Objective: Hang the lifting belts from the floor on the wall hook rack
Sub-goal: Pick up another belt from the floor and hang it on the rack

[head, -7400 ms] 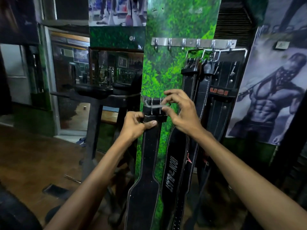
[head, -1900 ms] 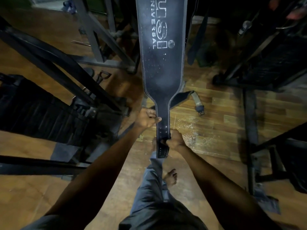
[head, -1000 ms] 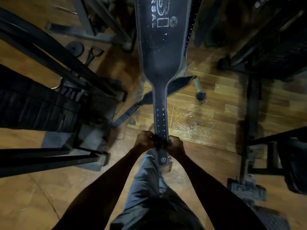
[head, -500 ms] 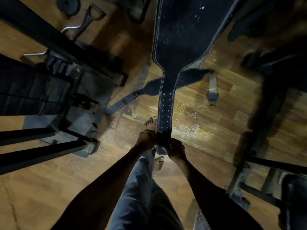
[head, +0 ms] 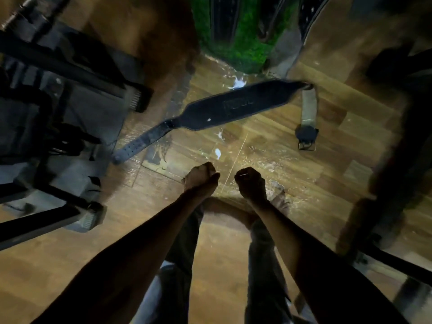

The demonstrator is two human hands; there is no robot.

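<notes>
The view looks straight down at the wooden floor (head: 268, 164). Both hands hover side by side above it, a small gap between them. The left hand (head: 201, 177) has its fingers curled into a fist and holds nothing; the right hand (head: 251, 183) is curled the same way, also empty. A black belt (head: 224, 106) lies flat and slantwise on the floor, well ahead of the hands, its tan strap (head: 309, 108) and buckle (head: 306, 137) bent back at the right end. More belts (head: 224, 17) hang against the green wall (head: 245, 50) at the top. Dark machine frames (head: 60, 66) stand at left.
</notes>
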